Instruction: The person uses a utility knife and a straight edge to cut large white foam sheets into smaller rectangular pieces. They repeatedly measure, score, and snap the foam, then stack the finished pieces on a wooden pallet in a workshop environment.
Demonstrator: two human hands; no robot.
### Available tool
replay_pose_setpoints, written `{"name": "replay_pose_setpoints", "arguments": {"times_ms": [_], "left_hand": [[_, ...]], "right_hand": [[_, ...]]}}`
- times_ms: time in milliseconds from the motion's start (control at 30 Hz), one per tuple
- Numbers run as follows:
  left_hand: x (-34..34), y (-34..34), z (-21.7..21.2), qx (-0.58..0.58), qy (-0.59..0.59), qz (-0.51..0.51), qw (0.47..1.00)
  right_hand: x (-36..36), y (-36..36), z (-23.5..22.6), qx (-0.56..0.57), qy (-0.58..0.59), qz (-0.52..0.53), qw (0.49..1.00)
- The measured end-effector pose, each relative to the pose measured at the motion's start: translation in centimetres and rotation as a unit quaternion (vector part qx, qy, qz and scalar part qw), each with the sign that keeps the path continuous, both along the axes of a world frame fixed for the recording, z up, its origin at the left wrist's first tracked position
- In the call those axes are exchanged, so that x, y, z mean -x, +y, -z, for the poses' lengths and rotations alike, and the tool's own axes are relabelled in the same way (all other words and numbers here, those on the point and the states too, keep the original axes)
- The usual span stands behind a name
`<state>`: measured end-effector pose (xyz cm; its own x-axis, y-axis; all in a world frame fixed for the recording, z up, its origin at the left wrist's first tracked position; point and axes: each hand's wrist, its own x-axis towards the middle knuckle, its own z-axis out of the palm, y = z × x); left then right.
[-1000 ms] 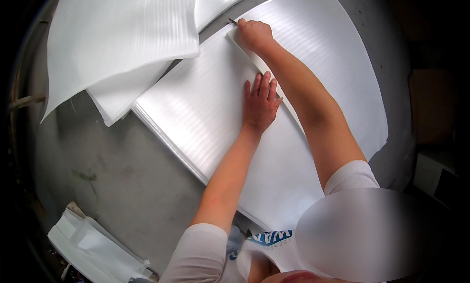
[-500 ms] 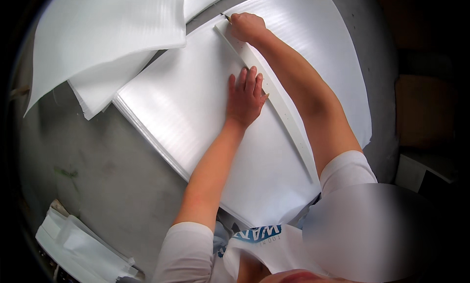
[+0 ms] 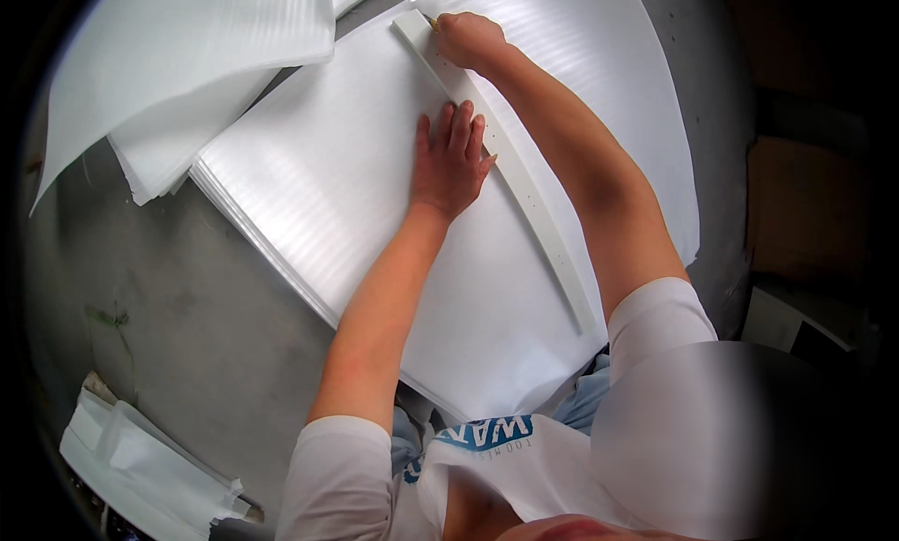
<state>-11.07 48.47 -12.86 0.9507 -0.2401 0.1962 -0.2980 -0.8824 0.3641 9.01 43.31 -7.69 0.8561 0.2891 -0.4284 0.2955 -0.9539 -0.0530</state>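
Left hand (image 3: 452, 162) spread flat, pressing white straightedge (image 3: 496, 157) against stacked foam sheets (image 3: 318, 176) on grey bench (image 3: 178, 307); right hand (image 3: 468, 40) fisted at far end, gripping something small, cannot tell what.

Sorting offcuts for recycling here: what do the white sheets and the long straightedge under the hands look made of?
The white sheets look like thin polyethylene foam: matte, faintly ribbed, slightly translucent, and the loose ones drape softly. The straightedge looks like rigid off-white plastic or painted wood, smooth, with small holes along it; which one is unclear. The left hand presses beside it; the right hand is at its far end.
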Motion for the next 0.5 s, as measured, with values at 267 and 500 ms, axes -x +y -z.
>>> {"name": "replay_pose_setpoints", "arguments": {"times_ms": [267,500], "left_hand": [[0.2,-0.3,0.0,-0.080,0.027,0.007,0.996],[0.2,-0.6,0.6,-0.093,0.048,-0.018,0.994]], "right_hand": [[1.0,-1.5,0.1,0.015,-0.003,-0.015,1.000],[6.5,-5.8,0.6,0.021,0.005,-0.006,1.000]]}}
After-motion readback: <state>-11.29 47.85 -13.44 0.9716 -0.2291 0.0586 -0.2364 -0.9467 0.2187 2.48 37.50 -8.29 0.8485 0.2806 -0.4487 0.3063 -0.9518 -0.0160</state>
